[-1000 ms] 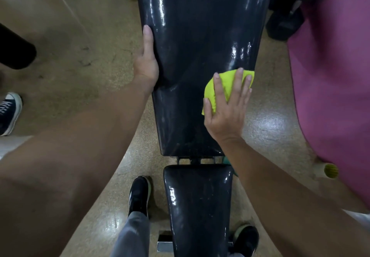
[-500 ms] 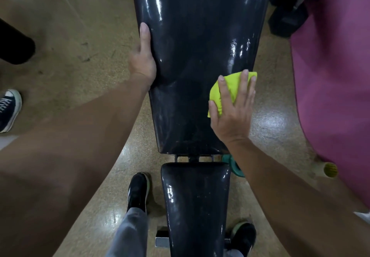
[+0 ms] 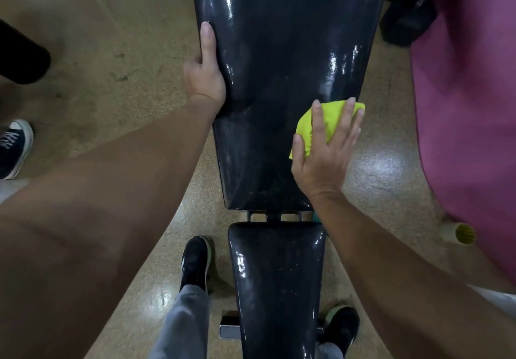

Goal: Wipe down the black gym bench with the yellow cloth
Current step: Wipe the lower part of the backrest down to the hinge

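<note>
Head view: black gym bench [image 3: 279, 65] runs down centre of frame, surface glossy. Yellow cloth [image 3: 318, 124] lies on bench right edge, under right hand [image 3: 326, 149]; fingers straight and spread, pressing cloth flat. Left hand [image 3: 205, 76] on bench left edge, thumb extended along pad, other fingers hidden below edge. Pink mat [image 3: 469, 107] right of bench

My right hand [image 3: 326, 146] covers most of the yellow cloth [image 3: 310, 126], so I can't see its full shape. The bench backrest [image 3: 279, 79] runs off the far edge. My left hand's [image 3: 205, 76] fingers are hidden behind the backrest's left side.
</note>
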A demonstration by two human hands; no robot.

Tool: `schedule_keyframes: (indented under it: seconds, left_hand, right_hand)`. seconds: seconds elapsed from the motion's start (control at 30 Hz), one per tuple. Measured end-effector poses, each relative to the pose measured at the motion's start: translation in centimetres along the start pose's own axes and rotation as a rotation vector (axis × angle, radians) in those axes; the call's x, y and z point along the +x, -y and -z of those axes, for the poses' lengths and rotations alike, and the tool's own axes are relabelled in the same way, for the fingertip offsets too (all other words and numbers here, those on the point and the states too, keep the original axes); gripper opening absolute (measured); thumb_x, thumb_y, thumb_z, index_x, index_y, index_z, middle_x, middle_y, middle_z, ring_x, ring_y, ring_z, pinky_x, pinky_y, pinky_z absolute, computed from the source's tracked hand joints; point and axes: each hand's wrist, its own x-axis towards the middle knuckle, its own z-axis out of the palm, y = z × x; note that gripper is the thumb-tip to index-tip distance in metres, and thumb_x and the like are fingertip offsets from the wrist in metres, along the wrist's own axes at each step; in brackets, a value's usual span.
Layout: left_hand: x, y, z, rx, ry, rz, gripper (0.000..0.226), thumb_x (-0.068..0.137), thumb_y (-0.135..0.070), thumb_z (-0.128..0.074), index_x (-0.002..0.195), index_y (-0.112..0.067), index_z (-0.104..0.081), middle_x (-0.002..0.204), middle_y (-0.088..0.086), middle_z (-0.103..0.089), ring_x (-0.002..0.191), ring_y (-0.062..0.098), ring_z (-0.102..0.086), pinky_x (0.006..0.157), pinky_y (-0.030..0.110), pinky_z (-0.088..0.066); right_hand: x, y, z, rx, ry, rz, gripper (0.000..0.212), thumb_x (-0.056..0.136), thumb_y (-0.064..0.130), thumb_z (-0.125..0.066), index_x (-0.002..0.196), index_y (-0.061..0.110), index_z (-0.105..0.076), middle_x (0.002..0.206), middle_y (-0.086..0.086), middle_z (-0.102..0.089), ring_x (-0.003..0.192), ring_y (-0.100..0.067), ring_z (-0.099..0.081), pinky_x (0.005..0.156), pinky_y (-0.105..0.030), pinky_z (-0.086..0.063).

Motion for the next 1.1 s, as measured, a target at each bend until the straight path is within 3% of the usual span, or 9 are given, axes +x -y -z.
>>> schedule_keyframes:
  seconds: [0.1,0.3,0.47,0.63,0.73,0.8,0.87,0.97,1.1]
  left_hand:
    - [0.2,0.3,-0.1,-0.009,0.009,0.009,0.058,0.103,-0.065,-0.046,0.085,-0.016,-0.071,0.085,-0.007,-0.075,0.072,-0.004,-0.069,0.072,0.010,-0.052]
    - [0.7,0.7,-0.2,-0.047,0.046,0.036,0.063,0.096,-0.074,-0.046,0.092,-0.016,-0.070,0.100,0.005,-0.079,0.095,0.016,-0.075,0.086,0.022,-0.057]
    - [0.8,0.9,-0.3,-0.066,0.025,0.020,0.066,0.097,-0.073,-0.046,0.092,-0.012,-0.072,0.098,0.005,-0.080,0.093,0.015,-0.076,0.083,0.019,-0.056]
    - [1.0,1.2,-0.4,-0.074,0.025,0.003,0.063,0.098,-0.073,-0.044,0.088,-0.017,-0.071,0.094,0.000,-0.080,0.086,0.006,-0.074,0.084,0.018,-0.054]
    - [0.8,0.7,-0.8,-0.053,-0.023,0.038,0.053,0.102,-0.066,-0.046,0.072,-0.024,-0.055,0.075,-0.012,-0.063,0.057,-0.009,-0.059,0.062,0.003,-0.046]
    - [0.9,0.9,-0.8,-0.033,-0.025,0.006,0.050,0.104,-0.063,-0.047,0.069,-0.027,-0.049,0.071,-0.015,-0.055,0.048,-0.013,-0.053,0.056,0.001,-0.042]
    - [0.8,0.7,-0.8,-0.012,-0.040,-0.015,0.049,0.105,-0.062,-0.047,0.068,-0.029,-0.047,0.070,-0.016,-0.053,0.046,-0.014,-0.051,0.055,0.001,-0.040]
    - [0.8,0.8,-0.6,-0.001,-0.040,-0.033,0.049,0.104,-0.064,-0.046,0.069,-0.030,-0.045,0.072,-0.015,-0.052,0.045,-0.013,-0.048,0.055,0.000,-0.040]
    - [0.8,0.9,-0.3,0.023,-0.006,-0.032,0.056,0.102,-0.068,-0.044,0.083,-0.018,-0.060,0.084,-0.007,-0.064,0.054,-0.009,-0.056,0.060,0.003,-0.045]
  right_hand:
    - [0.5,2.9,-0.4,0.039,-0.043,-0.085,0.059,0.106,0.047,-0.046,0.160,0.023,-0.037,0.165,-0.034,-0.017,0.153,-0.057,-0.010,0.120,-0.073,-0.020]
    - [-1.6,-0.7,-0.6,-0.040,0.020,0.120,0.058,0.106,0.046,-0.048,0.159,0.026,-0.037,0.165,-0.032,-0.021,0.153,-0.057,-0.015,0.120,-0.072,-0.021]
    - [0.0,0.2,0.2,0.038,0.040,-0.011,0.060,0.107,0.047,-0.039,0.161,0.024,-0.032,0.166,-0.033,-0.012,0.154,-0.056,-0.008,0.120,-0.073,-0.021]
    - [-0.7,0.0,-0.5,0.010,0.004,0.020,0.059,0.107,0.046,-0.044,0.160,0.022,-0.037,0.165,-0.035,-0.017,0.153,-0.058,-0.010,0.120,-0.072,-0.023]
    - [-0.8,-0.8,-0.5,-0.032,-0.004,0.083,0.058,0.107,0.045,-0.047,0.159,0.021,-0.040,0.164,-0.036,-0.020,0.152,-0.058,-0.013,0.119,-0.071,-0.025]
    - [-0.8,0.0,-0.6,-0.012,-0.008,0.036,0.057,0.107,0.043,-0.047,0.159,0.021,-0.040,0.164,-0.035,-0.019,0.153,-0.057,-0.012,0.119,-0.072,-0.024]
    - [-1.2,0.7,-0.8,0.000,-0.013,-0.008,0.058,0.106,0.042,-0.049,0.159,0.021,-0.039,0.165,-0.034,-0.018,0.153,-0.057,-0.011,0.120,-0.071,-0.022]
    - [-2.3,-0.5,-0.7,-0.016,0.034,0.070,0.059,0.105,0.042,-0.051,0.160,0.022,-0.038,0.165,-0.034,-0.018,0.153,-0.057,-0.011,0.122,-0.070,-0.021]
    - [-1.8,-1.1,-0.4,-0.031,0.038,0.072,0.059,0.106,0.042,-0.047,0.160,0.022,-0.036,0.165,-0.035,-0.016,0.153,-0.057,-0.010,0.119,-0.073,-0.023]
